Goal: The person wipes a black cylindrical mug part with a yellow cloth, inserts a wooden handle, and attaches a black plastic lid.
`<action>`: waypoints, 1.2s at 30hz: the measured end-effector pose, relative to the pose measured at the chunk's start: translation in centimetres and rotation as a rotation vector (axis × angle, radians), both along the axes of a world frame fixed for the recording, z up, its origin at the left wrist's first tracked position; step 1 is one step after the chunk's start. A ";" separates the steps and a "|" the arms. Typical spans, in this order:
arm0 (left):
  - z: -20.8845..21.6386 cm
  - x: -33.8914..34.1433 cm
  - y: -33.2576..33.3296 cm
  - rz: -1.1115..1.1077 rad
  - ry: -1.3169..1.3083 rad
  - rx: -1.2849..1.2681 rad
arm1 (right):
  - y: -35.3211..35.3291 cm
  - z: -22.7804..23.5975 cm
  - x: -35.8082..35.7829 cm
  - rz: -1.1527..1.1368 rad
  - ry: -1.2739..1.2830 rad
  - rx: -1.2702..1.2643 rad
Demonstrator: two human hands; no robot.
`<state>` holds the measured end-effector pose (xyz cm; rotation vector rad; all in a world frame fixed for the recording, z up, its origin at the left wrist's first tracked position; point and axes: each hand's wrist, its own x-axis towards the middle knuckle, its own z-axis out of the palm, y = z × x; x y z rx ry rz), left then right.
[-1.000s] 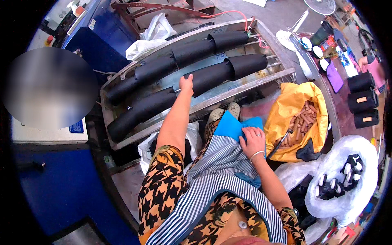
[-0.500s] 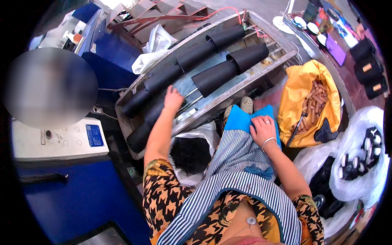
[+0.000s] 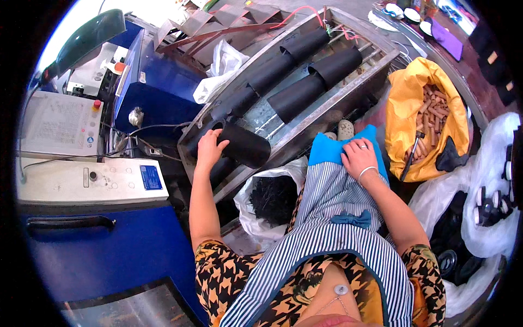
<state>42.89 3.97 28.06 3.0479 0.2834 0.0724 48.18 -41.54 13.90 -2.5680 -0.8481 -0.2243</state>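
Hands [image 3: 208, 148], two: left gripping one black tube [image 3: 248, 145], perhaps seven more nearby.

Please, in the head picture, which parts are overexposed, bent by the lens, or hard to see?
Head view: upper-left background glares white; the edge of the table curves at right; the black tubes look dark, with little surface detail; the left hand looks fairly sharp.

Workshop or factory floor, as I see from afar.
I note blue machinery [image 3: 125, 256], a cream control panel [image 3: 65, 182], a red push button [image 3: 97, 104], a worn metal frame [image 3: 311, 121] carrying black sleeves [image 3: 297, 98], and a yellow sack [image 3: 400, 109] of brown cylindrical pieces [image 3: 434, 116].
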 end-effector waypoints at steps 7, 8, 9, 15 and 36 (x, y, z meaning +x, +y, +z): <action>0.0 -0.7 -2.4 0.046 -0.022 0.123 | -0.3 -0.1 0.0 -0.004 0.007 0.017; 0.0 -0.6 -2.8 0.043 -0.030 0.132 | -0.4 -0.1 0.0 -0.006 0.025 0.011; 0.3 -0.5 -3.3 0.043 -0.017 0.140 | -0.5 0.0 0.1 -0.006 0.044 0.006; 1.3 -1.5 -3.3 0.147 -0.212 0.117 | -0.5 0.4 0.1 0.013 0.087 -0.001; 1.9 0.7 -8.9 0.074 -0.202 0.137 | -2.0 0.9 0.3 0.019 0.133 -0.062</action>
